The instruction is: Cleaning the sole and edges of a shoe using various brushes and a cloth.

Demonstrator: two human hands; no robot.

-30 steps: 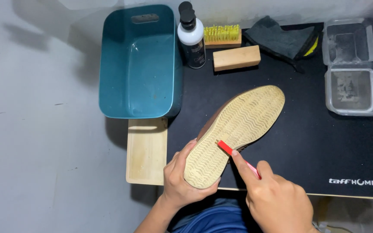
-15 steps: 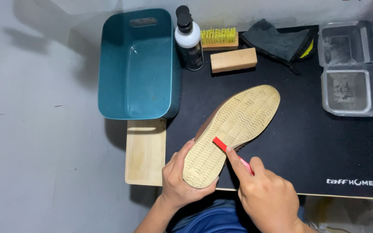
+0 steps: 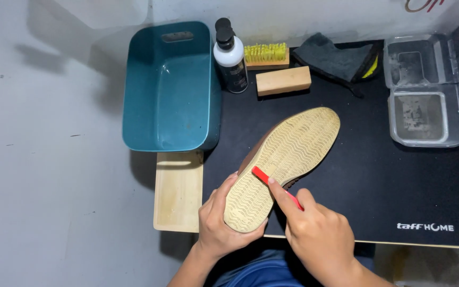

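The brown shoe point(image 3: 285, 159) is tipped sole-up over the black mat point(image 3: 399, 180) on the tabletop, with the left hand point(image 3: 221, 223) wrapped tight around its heel end and the right hand point(image 3: 320, 239) pinching a small red scraper point(image 3: 264, 177) against the wavy tread. The sole looks dingy all over, so I'd say plenty's left to clean. Further out, the teal tub point(image 3: 168, 90), pump bottle point(image 3: 230, 56), yellow-bristle brush point(image 3: 265, 55), wooden brush block point(image 3: 283, 81) and grey cloth point(image 3: 336, 58) all sit untouched.

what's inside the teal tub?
The teal tub looks empty: bare floor and walls, a handle slot in the far wall. The inside of its near wall is hidden. Beside it stands a pump bottle.
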